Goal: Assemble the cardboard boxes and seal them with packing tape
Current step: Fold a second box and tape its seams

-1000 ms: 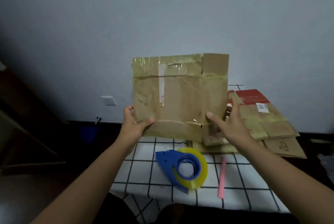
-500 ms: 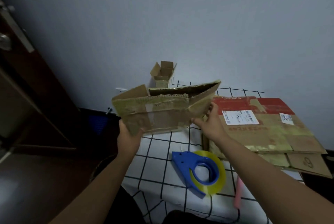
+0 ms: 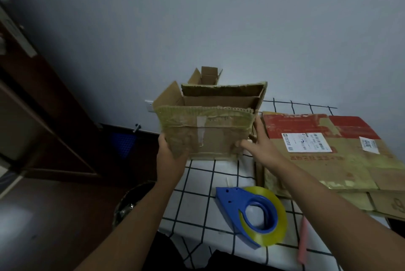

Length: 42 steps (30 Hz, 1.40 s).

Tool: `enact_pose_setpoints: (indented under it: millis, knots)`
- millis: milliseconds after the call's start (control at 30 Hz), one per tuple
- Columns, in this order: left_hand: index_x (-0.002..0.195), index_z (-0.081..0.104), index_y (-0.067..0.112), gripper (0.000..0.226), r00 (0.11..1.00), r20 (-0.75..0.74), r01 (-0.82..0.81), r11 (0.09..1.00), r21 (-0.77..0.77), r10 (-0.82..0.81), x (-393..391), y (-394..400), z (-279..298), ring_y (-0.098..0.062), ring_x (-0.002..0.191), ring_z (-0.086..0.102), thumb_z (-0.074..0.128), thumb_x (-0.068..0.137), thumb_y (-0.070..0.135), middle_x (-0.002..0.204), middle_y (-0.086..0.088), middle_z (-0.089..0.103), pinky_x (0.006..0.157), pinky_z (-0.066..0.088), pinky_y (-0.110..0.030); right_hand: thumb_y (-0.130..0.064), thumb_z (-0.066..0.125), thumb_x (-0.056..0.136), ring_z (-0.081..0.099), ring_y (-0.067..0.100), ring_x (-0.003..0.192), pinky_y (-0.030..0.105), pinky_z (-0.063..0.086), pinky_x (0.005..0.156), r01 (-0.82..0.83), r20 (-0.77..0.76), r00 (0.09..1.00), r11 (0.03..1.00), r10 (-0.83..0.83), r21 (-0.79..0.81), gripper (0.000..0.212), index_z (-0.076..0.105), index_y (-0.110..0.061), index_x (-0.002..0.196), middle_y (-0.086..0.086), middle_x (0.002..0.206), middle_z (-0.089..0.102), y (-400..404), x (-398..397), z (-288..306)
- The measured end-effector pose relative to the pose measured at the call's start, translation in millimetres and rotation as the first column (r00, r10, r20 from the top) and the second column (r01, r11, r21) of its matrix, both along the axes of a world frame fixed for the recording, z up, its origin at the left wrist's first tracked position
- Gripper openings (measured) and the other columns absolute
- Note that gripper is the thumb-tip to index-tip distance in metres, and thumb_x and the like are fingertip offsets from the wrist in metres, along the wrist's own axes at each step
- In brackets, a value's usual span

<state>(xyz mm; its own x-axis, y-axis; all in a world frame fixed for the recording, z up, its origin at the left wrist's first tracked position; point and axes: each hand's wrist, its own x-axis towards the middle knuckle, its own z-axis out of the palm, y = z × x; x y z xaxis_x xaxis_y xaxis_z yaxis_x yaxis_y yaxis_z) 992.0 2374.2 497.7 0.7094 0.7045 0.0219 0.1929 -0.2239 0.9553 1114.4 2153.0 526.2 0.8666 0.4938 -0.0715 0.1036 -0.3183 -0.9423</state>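
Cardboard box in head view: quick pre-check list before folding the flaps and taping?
1. Cardboard box opened to shape: ok, top open, flaps up.
2. Left hand grips the lower left corner: ok.
3. Right hand braces the right side, fingers straight: ok.
4. Tape dispenser within view on the checked tablecloth: ok, untouched.
5. Bottom flaps closed: cannot tell, hidden.
6. Room to set the box down: not ok to its right, flattened boxes lie there.
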Motion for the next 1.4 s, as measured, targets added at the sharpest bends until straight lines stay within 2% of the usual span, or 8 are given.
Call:
enact_pose_setpoints:
  millis: [133,233,367,533,700,833,1033,1400]
  knots:
    - [0.134,0.037,0.030,0.067,0.998,0.013,0.063,0.997,0.054,-0.064,3,-11,0,-0.005,0.105,0.060,0.075,0.081,0.016,0.119,0.008,0.060,0.082,0.050,-0.019,-0.049,0.079,0.075,0.054,-0.008,0.113,0.020,0.045,0.094,0.017,0.019,1.000,0.999,-0.018,0.031,0.081,0.034,-0.038,0.142,-0.022,0.127,0.057,4,-2,11]
    - [0.139,0.035,0.028,0.068,0.995,-0.041,0.097,0.994,0.059,-0.095,2,-16,-3,0.000,0.097,0.058,0.072,0.084,0.013,0.112,0.013,0.058,0.070,0.043,-0.006,-0.041,0.076,0.082,0.054,-0.022,0.096,0.002,0.043,0.079,0.038,0.012,0.999,0.999,-0.039,0.021,0.068,0.038,-0.034,0.138,-0.028,0.115,0.057,2,-8,8]
    - [0.137,0.042,0.026,0.070,0.987,-0.069,0.148,0.985,0.087,-0.142,2,-13,-6,-0.014,0.111,0.056,0.074,0.075,0.028,0.123,0.001,0.056,0.087,0.052,-0.032,-0.033,0.075,0.086,0.055,-0.014,0.096,-0.004,0.039,0.072,0.050,0.008,0.999,0.999,-0.050,-0.012,0.060,0.035,-0.036,0.131,-0.027,0.112,0.054,-5,-13,1]
    - [0.153,0.021,0.026,0.092,0.992,0.097,0.069,0.991,0.112,-0.080,8,-10,30,-0.016,0.135,0.038,0.077,0.080,0.028,0.149,-0.001,0.033,0.108,0.039,-0.040,-0.046,0.081,0.077,0.035,0.007,0.139,0.033,0.037,0.109,0.154,0.134,0.977,0.981,-0.169,0.117,0.103,0.010,-0.042,0.152,-0.010,0.158,0.028,-7,-18,18]
    - [0.146,0.022,0.041,0.079,0.966,0.224,0.119,0.991,0.067,-0.131,10,-14,66,0.002,0.112,0.052,0.071,0.088,0.022,0.122,0.028,0.045,0.091,0.051,-0.025,-0.057,0.074,0.077,0.042,0.012,0.136,0.044,0.041,0.110,0.178,0.271,0.940,0.976,-0.207,0.127,0.087,0.024,-0.044,0.148,-0.008,0.152,0.039,0,-17,45]
    - [0.144,0.023,0.046,0.078,0.969,0.208,0.109,0.988,0.109,-0.130,9,-12,72,-0.003,0.112,0.057,0.072,0.087,0.027,0.122,0.017,0.052,0.088,0.055,-0.028,-0.042,0.075,0.084,0.040,0.011,0.132,0.041,0.039,0.110,0.213,0.311,0.923,0.974,-0.225,0.075,0.078,0.030,-0.034,0.147,-0.007,0.149,0.040,0,-15,51]
    - [0.126,0.051,0.036,0.037,0.994,0.054,0.070,0.911,0.406,-0.100,12,-9,80,-0.020,0.120,0.048,0.055,0.092,0.052,0.139,-0.001,0.037,0.093,0.050,-0.040,-0.046,0.067,0.088,0.033,0.010,0.131,0.034,0.038,0.105,0.213,0.473,0.865,0.976,-0.166,-0.048,0.059,0.044,-0.029,0.139,-0.006,0.150,0.028,3,-10,74]
    - [0.100,0.057,0.022,0.022,0.997,0.065,0.008,0.920,0.392,-0.037,17,-12,88,-0.015,0.110,0.051,0.054,0.096,0.043,0.129,0.001,0.042,0.081,0.039,-0.026,-0.056,0.045,0.094,0.018,0.024,0.138,0.043,0.040,0.101,0.186,0.531,0.823,0.788,0.201,-0.587,0.060,0.050,-0.018,0.140,0.000,0.146,0.033,24,25,121]
